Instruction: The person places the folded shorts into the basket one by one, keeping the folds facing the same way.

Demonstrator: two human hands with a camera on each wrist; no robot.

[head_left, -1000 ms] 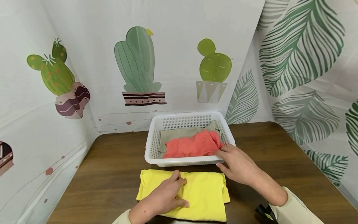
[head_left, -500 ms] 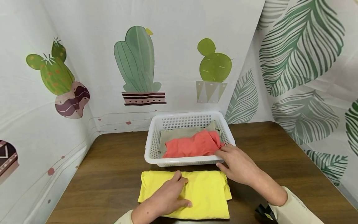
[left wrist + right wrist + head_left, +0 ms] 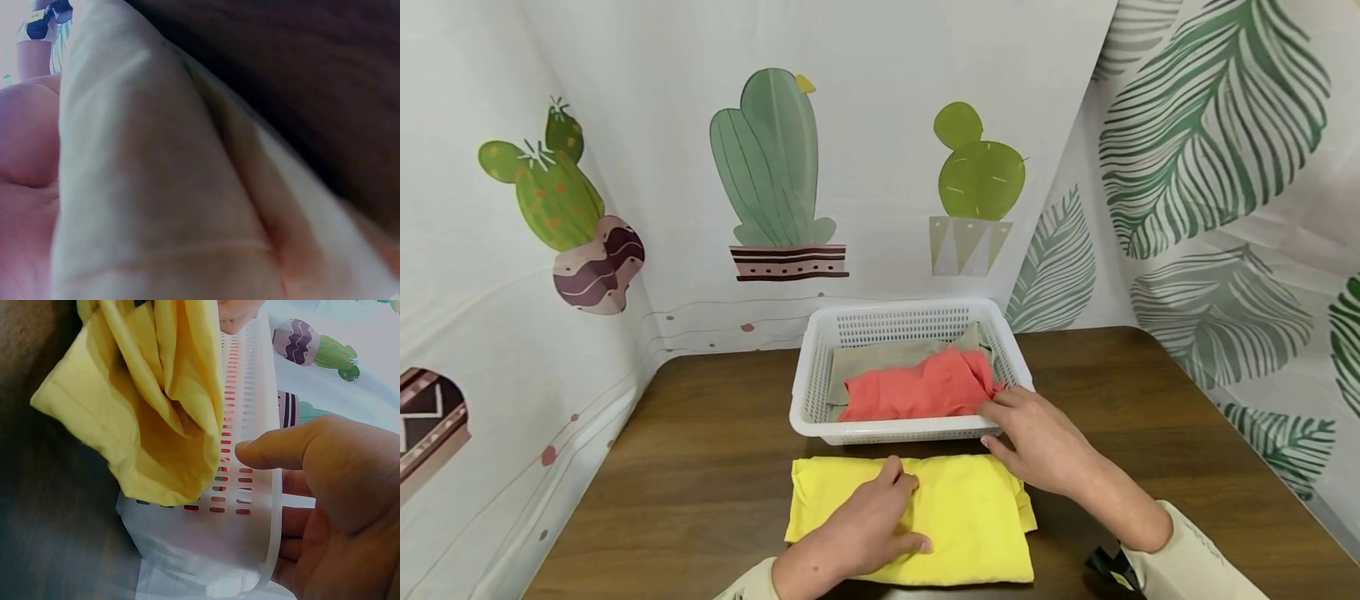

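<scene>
In the head view my left hand (image 3: 871, 521) rests on a folded yellow garment (image 3: 958, 525), thumb and fingers spread apart on the cloth. My right hand (image 3: 1037, 437) holds the front right corner of a white plastic basket (image 3: 805, 417). The right wrist view has the right thumb (image 3: 269, 450) against the basket's slotted outer wall, the other fingers over the rim. Inside the basket, a coral-red cloth (image 3: 917, 387) lies over a beige-grey one (image 3: 868, 360). A loose folded end of the yellow garment (image 3: 156, 419) sits alongside the basket wall. A pale sleeve (image 3: 150, 162) blocks most of the left wrist view.
All this lies on a dark wooden table (image 3: 700, 467). Behind the basket hangs a white curtain (image 3: 880, 167) printed with cacti and leaves. A black strap piece (image 3: 1108, 567) is at the right cuff.
My left hand has slid right, and the yellow garment has shifted right with it in front of the basket. The right hand stays at the basket corner.
</scene>
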